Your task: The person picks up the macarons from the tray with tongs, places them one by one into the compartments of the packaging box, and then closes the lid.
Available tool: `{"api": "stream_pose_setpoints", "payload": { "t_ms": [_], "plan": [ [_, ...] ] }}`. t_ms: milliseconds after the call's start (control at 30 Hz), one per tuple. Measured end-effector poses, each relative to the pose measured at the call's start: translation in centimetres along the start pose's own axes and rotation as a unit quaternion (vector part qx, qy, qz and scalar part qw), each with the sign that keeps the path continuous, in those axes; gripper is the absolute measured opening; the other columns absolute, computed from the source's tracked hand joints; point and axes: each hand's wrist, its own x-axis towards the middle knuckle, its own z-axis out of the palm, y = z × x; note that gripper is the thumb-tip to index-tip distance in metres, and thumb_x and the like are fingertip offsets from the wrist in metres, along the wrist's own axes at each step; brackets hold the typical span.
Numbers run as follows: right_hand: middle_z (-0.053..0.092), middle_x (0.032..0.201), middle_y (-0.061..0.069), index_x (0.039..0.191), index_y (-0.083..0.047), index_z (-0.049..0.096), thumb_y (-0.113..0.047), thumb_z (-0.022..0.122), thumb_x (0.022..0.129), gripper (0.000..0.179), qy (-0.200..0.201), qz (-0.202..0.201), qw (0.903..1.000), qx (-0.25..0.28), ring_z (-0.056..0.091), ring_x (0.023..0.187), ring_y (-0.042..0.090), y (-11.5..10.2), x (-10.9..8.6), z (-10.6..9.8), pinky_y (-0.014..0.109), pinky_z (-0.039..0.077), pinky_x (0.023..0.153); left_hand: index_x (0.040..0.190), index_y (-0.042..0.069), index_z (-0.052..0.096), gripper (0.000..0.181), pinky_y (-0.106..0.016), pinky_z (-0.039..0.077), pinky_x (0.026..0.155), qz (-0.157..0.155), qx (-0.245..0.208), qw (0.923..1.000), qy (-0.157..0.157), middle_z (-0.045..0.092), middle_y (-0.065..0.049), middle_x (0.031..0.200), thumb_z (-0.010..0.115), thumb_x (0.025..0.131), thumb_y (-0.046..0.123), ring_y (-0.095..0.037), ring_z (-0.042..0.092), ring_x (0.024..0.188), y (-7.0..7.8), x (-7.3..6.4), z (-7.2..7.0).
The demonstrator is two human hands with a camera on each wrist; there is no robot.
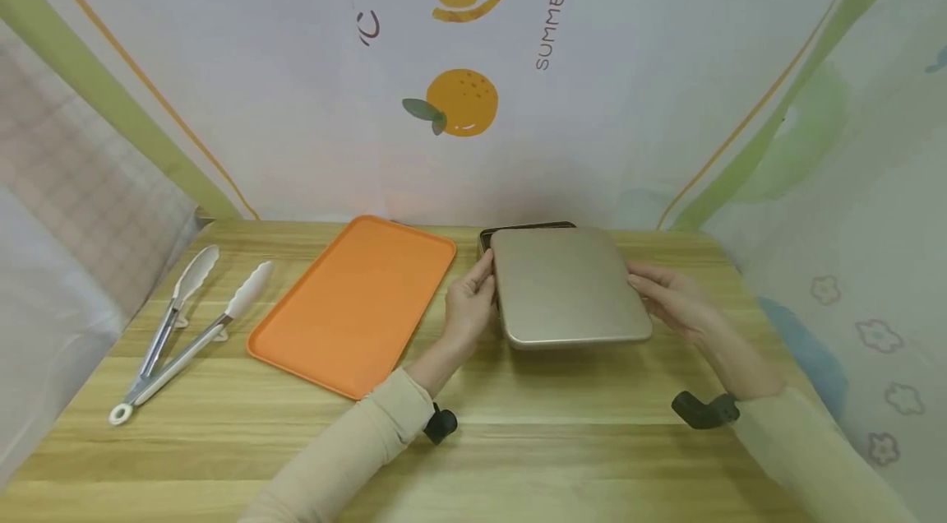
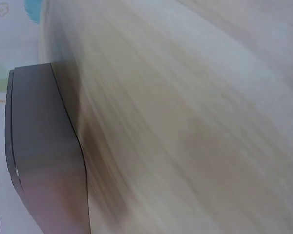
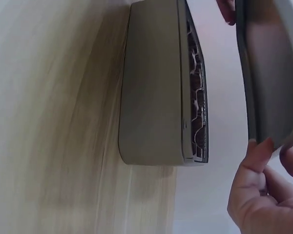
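A champagne-coloured metal lid (image 1: 570, 284) is raised off a matching box (image 3: 151, 87) and tilts toward the front. My left hand (image 1: 469, 305) grips the lid's left edge. On the opposite edge my right hand (image 1: 676, 301) pinches the lid between thumb and fingers; the right wrist view also shows this hand (image 3: 263, 195) at the rim. The box stands on the table, its dark rim (image 1: 528, 227) peeking out behind the lid. Thin, wavy-edged dividers or liners (image 3: 198, 97) show at its open top; the contents are otherwise hidden. The left wrist view catches the box's side (image 2: 39, 112).
An orange tray (image 1: 351, 301) lies left of the box. Farther left, tongs (image 1: 177, 342) with white tips lie spread apart on the wooden table (image 1: 555, 457). A printed curtain (image 1: 629, 95) hangs along the table's back, with cloth on both sides.
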Motion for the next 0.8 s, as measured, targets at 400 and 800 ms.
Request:
{"api": "stream_pose_setpoints", "payload": {
  "t_ms": [400,800],
  "plan": [
    [0.030,0.147,0.024,0.143,0.006,0.030,-0.025,0.049,0.099,0.058,0.061,0.011,0.9960,-0.064,0.056,0.113,0.008,0.0,3.0,0.8,0.017,0.045,0.091,0.150,0.004,0.013,0.066,-0.036,0.030,0.107,0.028,0.100,0.9879,-0.115,0.012,-0.010,0.156,0.052,0.097,0.011,-0.028,0.023,0.140,-0.5,1.2,-1.3],
    [0.037,0.143,0.026,0.140,0.009,0.033,-0.018,0.050,0.098,0.053,0.085,-0.004,0.9877,-0.131,0.042,0.127,0.039,0.2,5.3,1.0,0.016,0.047,0.086,0.152,0.012,0.008,0.068,-0.041,0.023,0.112,0.002,0.186,0.9771,-0.104,0.011,-0.007,0.156,0.049,0.098,0.021,-0.025,0.019,0.142,-1.0,3.2,-1.1]
  ]
}}
